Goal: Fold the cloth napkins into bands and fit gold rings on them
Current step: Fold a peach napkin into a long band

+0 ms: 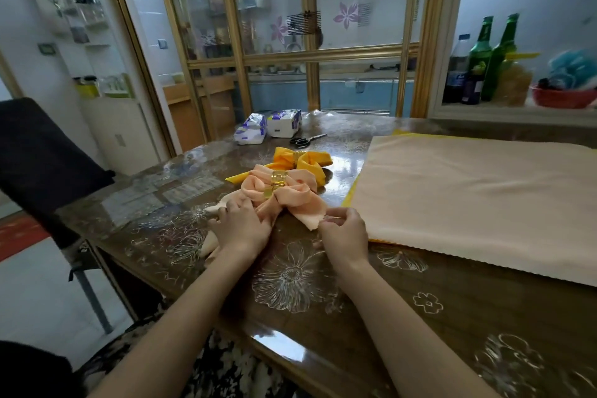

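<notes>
Peach cloth napkin (290, 200) gathered through a gold metal ring (274, 192) on the brown counter (290, 284). Left hand (240, 226) grips cloth left of the ring; right hand (344, 229) pinches the tip right of it. Pull evenly to keep the ring centred.

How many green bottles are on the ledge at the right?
2. One green bottle stands beside the dark soda bottle; the second green bottle stands just right of it. More could be hidden behind them.
</notes>
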Demonstrator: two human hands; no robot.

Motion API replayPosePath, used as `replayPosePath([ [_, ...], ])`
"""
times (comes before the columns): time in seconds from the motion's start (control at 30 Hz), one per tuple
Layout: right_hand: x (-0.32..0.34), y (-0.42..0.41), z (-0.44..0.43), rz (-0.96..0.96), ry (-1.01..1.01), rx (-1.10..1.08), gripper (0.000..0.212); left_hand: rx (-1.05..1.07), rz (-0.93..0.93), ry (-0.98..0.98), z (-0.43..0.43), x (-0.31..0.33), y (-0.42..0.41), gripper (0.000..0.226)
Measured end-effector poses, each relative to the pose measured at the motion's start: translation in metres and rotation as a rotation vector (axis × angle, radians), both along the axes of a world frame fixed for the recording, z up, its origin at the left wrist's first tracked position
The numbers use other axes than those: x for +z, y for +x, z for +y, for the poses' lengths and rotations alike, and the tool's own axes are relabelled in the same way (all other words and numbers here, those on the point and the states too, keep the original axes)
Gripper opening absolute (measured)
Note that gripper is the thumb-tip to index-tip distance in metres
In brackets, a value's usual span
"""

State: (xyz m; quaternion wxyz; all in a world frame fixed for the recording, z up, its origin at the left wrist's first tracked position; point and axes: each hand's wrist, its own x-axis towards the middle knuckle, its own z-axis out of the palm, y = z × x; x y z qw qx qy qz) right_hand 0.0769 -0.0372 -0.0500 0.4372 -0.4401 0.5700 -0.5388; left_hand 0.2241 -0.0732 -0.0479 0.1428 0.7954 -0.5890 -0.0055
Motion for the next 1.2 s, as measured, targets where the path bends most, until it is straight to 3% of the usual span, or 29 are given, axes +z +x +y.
replayPosePath([
  [0.13,0.001,-0.005,0.005,0.027,-0.015,0.036,0.023,-0.049,0.078,0.192,0.017,0.003,0.001,0.111],
  [0.2,0.002,-0.008,0.011,0.116,-0.05,0.109,0.021,-0.055,0.086,0.245,0.028,0.011,0.002,0.117],
  [0.33,0.01,-0.043,0.031,0.317,-0.163,0.248,0.023,-0.144,0.026,0.187,0.053,0.026,-0.015,0.096],
  [0.47,0.017,-0.119,0.054,0.713,-0.266,0.287,0.024,-0.383,-0.07,-0.001,0.067,0.028,-0.065,0.075],
  [0.67,0.022,-0.249,0.082,1.043,-0.081,0.183,0.033,-0.804,-0.008,0.042,0.059,0.022,-0.186,0.063],
  [0.83,0.021,-0.332,0.097,1.118,0.146,0.081,0.055,-1.088,0.084,0.153,0.049,0.025,-0.284,0.067],
  [1.0,0.005,-0.36,0.104,1.074,0.074,0.1,0.055,-1.17,0.062,0.234,0.058,-0.002,-0.343,0.066],
  [1.2,0.006,-0.371,0.102,1.108,-0.004,0.109,0.045,-1.187,0.147,0.098,0.057,-0.013,-0.334,0.047],
])
